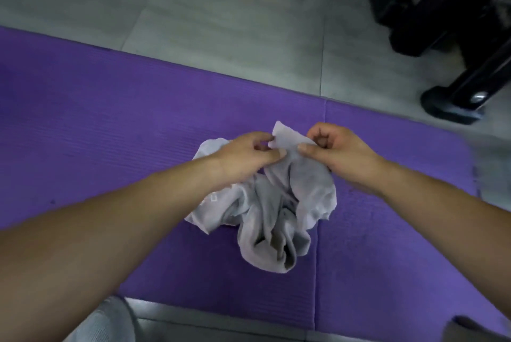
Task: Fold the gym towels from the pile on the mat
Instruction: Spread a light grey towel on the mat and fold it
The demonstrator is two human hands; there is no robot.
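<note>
A crumpled pale grey towel [279, 217] lies in a heap on the purple mat [110, 126], near the mat's middle. One corner of it stands up between my hands. My left hand [246, 156] pinches that raised edge from the left with thumb and fingertips. My right hand [337, 151] pinches the same edge from the right, fingers curled. The two hands are close together above the far side of the heap. How many towels make up the heap cannot be told.
Grey floor tiles [221, 10] lie beyond the mat. Black gym equipment [453, 10] with a foot [453, 104] stands at the upper right. My knees in grey fabric [105, 322] show at the bottom edge.
</note>
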